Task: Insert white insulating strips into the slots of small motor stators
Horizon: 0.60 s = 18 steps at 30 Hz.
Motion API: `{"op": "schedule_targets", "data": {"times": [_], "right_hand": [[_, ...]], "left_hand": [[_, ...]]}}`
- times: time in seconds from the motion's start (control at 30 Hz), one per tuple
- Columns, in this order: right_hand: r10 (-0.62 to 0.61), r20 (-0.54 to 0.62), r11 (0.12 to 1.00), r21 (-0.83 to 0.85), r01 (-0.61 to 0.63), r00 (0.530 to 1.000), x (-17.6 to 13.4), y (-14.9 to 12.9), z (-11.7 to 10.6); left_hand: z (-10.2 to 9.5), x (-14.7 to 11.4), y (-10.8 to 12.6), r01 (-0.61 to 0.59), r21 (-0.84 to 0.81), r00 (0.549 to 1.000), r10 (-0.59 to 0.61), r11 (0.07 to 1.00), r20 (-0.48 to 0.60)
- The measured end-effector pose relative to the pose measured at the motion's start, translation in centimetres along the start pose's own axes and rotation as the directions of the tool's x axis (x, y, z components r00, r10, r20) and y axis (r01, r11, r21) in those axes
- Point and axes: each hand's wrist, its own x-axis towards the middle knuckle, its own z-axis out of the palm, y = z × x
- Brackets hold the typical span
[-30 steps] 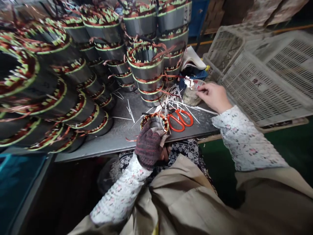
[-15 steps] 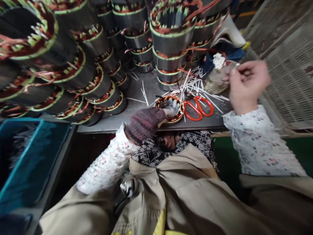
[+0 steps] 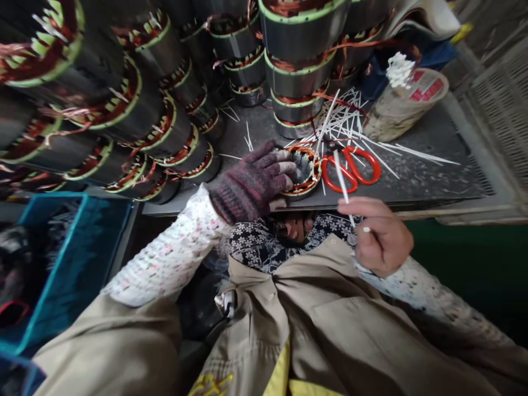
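Observation:
My left hand point(image 3: 258, 181), in a dark knitted glove with bare fingertips, grips the left side of a small motor stator point(image 3: 317, 173) lying near the bench edge. Its fingers reach over the rim and into the bore. Copper windings ring the stator. My bare right hand point(image 3: 381, 236) is closed on a thin white sleeve point(image 3: 341, 179), which points up and away toward the scissors. A short white end point(image 3: 366, 229) also pokes out of this fist. Red-handled scissors point(image 3: 375, 168) lie just right of the stator, their blades partly hidden.
Many loose white sleeves point(image 3: 342, 118) are strewn behind the scissors. A tub point(image 3: 396, 110) stands right of them, with a white bundle point(image 3: 400, 69) at its top. Tall stacks of stators point(image 3: 305, 77) line the back and left. A blue crate point(image 3: 78, 242) sits at lower left.
My right hand has come from beside the tub down and left to the bench edge, a white sleeve now showing in it. My left hand's fingers have spread further over the stator.

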Motion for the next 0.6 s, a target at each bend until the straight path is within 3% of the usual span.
{"op": "schedule_targets", "data": {"times": [0.07, 0.13, 0.23, 0.3, 0.47, 0.6], "right_hand": [[-0.099, -0.011, 0.995, 0.022, 0.100, 0.995, 0.5, -0.8, 0.7], [-0.054, 0.013, 0.998, 0.024, 0.054, 0.998, 0.9, -1.4, 1.0], [0.071, 0.065, 0.997, -0.001, -0.071, 0.995, 1.2, -1.9, 0.9], [0.156, 0.089, 0.988, 0.000, -0.157, 0.984, 1.3, -2.0, 0.6], [0.368, 0.132, 0.926, 0.035, -0.375, 0.921, 1.8, -1.6, 0.4], [0.461, 0.119, 0.880, 0.066, -0.471, 0.879, 3.2, 0.0, 2.2]], "left_hand": [[1.2, 0.1, -0.5, -0.028, -0.029, 0.999, 0.028, 0.999, -0.018], [3.0, 0.1, -0.1, 0.038, -0.003, 0.991, -0.038, 0.999, -0.126], [5.4, 0.0, 1.8, 0.179, 0.061, 0.913, -0.143, 0.982, -0.382], [6.2, 0.0, 3.0, 0.220, 0.046, 0.859, -0.171, 0.974, -0.483], [6.1, 0.1, 4.3, 0.253, 0.004, 0.826, -0.213, 0.967, -0.522], [5.8, 0.1, 5.0, 0.296, -0.005, 0.807, -0.253, 0.955, -0.533]]}}
